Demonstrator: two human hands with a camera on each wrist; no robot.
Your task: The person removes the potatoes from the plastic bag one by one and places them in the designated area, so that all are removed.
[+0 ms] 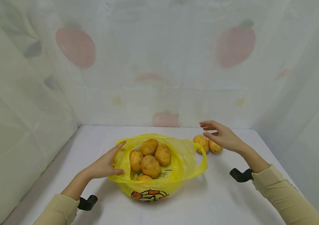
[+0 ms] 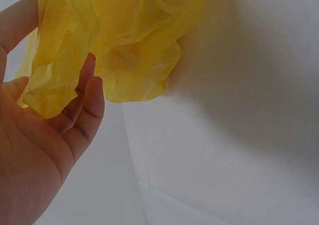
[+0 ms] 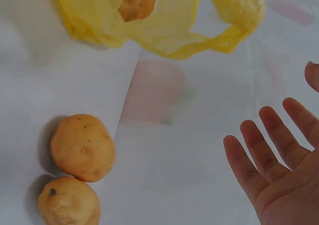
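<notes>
Sleeves (image 1: pixel 58 209) frame the bottom edge of the head view. On the left, the left hand (image 1: pixel 103 165) lies with straight fingers against the rim of the yellow bag (image 1: pixel 176 168), thumb on the plastic. Five potatoes (image 1: pixel 151 157) sit inside the bag on the white table (image 1: pixel 218 200). Just right of it lie two loose potatoes (image 1: pixel 207 144), touching each other. Above them hovers the right hand (image 1: pixel 222 136), fingers spread, holding nothing.

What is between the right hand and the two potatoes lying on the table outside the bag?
Nothing visible. The right hand hovers open just above the two loose potatoes, with only bare table around them. The yellow bag lies beside them.
</notes>
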